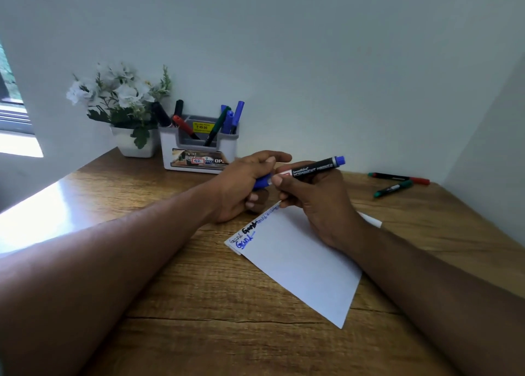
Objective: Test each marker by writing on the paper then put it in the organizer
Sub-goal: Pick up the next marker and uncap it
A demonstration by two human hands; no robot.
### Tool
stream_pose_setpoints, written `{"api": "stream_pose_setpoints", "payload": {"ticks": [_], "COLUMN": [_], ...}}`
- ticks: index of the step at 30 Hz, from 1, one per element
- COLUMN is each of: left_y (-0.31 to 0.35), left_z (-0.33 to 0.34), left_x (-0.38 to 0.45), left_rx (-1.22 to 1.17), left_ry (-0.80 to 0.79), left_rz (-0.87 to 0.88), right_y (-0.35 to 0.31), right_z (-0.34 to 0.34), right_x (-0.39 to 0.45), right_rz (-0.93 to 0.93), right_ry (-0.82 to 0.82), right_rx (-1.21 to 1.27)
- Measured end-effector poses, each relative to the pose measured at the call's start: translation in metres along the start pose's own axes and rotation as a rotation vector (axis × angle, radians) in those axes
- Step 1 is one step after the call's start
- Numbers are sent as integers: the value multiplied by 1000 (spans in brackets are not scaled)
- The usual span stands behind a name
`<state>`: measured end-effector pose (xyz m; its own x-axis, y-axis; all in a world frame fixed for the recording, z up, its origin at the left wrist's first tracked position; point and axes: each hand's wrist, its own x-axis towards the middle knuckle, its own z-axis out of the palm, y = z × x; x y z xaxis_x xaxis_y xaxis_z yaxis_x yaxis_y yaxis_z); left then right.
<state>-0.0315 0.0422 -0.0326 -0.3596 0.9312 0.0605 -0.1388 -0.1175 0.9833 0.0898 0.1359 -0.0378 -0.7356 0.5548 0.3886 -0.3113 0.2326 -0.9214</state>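
Just above the far corner of the paper (295,262), the right hand (315,202) pinches the black barrel of a blue permanent marker (315,167), its blue end pointing away to the right. The left hand (244,185) closes on the blue cap (262,181) at the marker's near end. Capping or uncapping, I cannot tell; blue writing on the paper suggests recapping. Beyond the paper stands the organizer (199,145), already holding markers; right of the paper lie two more markers (397,183), one green-capped and one with green and red ends.

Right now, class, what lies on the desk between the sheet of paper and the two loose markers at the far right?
Nothing: in the head view, only bare wooden desk lies between the paper and the two markers.
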Motion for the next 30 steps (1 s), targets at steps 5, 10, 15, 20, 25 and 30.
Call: {"api": "stream_pose_setpoints", "payload": {"ticks": [5, 10, 15, 20, 25, 30], "left_y": [-3, -1, 3, 1, 1, -1], "left_z": [0, 3, 4, 8, -5, -23], "left_x": [2, -1, -7, -9, 1, 8], "left_rx": [-66, -142, -206, -251, -108, 216], "left_ry": [-2, 62, 117, -70, 362, 666], "left_rz": [3, -14, -56, -102, 88, 256], "right_y": [1, 2, 4, 7, -8, -22], "right_z": [4, 11, 13, 14, -5, -25], "right_x": [-1, 2, 5, 6, 16, 35], "right_rz": [-71, -109, -170, -119, -65, -166], "right_ry": [-14, -59, -95, -133, -49, 128], "right_rx": [-76, -160, -275, -277, -322, -645]}}
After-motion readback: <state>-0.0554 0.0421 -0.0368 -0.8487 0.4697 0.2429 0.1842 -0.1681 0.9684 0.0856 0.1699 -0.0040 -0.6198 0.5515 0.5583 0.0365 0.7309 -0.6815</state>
